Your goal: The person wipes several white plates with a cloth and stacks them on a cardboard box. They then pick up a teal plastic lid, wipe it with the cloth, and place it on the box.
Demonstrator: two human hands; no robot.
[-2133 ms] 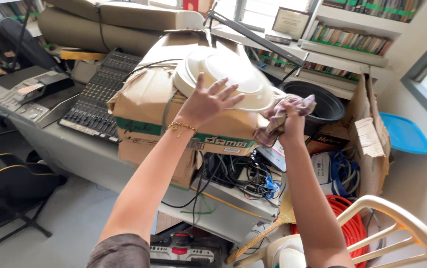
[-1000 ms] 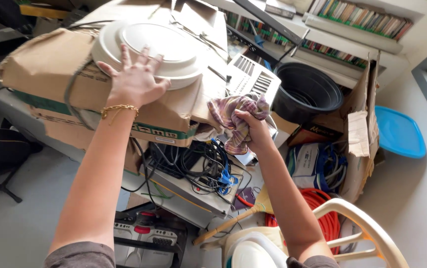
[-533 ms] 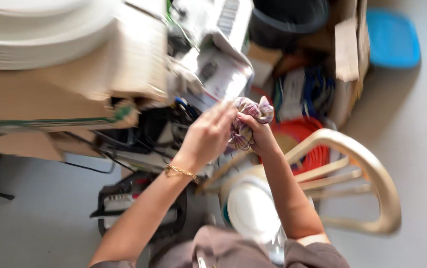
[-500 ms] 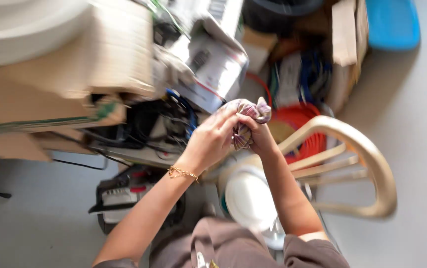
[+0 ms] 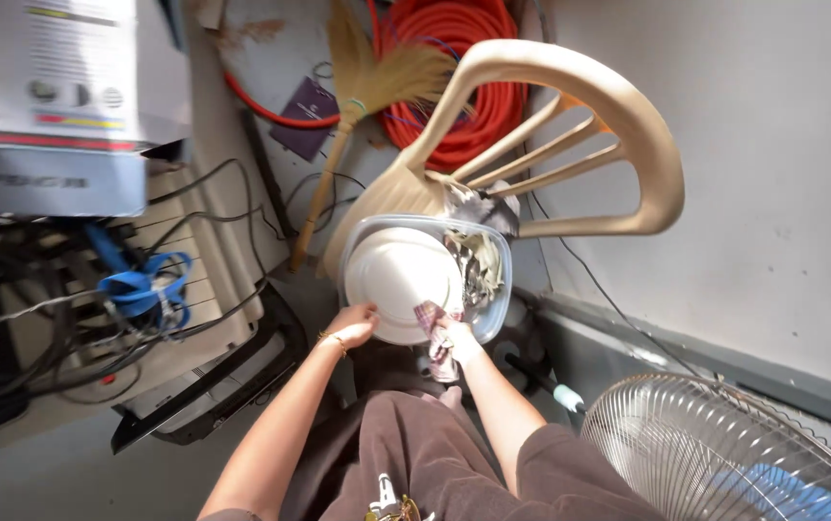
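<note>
Chair (image 5: 570, 106): beige plastic, biggest item in view, with a clear plastic tub (image 5: 502, 289) sitting on its seat. Orange hose (image 5: 454, 58) coiled on the floor behind it, straw broom (image 5: 348, 125) leaning alongside. Fan (image 5: 724, 453) grille at lower right, cable tangle (image 5: 136, 289) on the left.

Change: two seconds back the left hand was pressed flat on a stack of plates up on a cardboard box. Now both hands are down at the tub on the chair. Half a second ago both were bunching the cloth; now they've split, one on the plate, one keeping the cloth. Reads as the next plate being picked up for wiping.

Tub contents: white plate (image 5: 401, 285) lying flat on top, filling most of the tub; crumpled paper or cloth scraps (image 5: 478, 265) wedged along the right side.

Left hand (image 5: 350, 325): fingers curled on the plate's near rim, gripping it.

Right hand (image 5: 454, 338): fingers closed around the plaid cloth (image 5: 432, 333), which touches the plate's lower right edge and hangs down below the hand.
</note>
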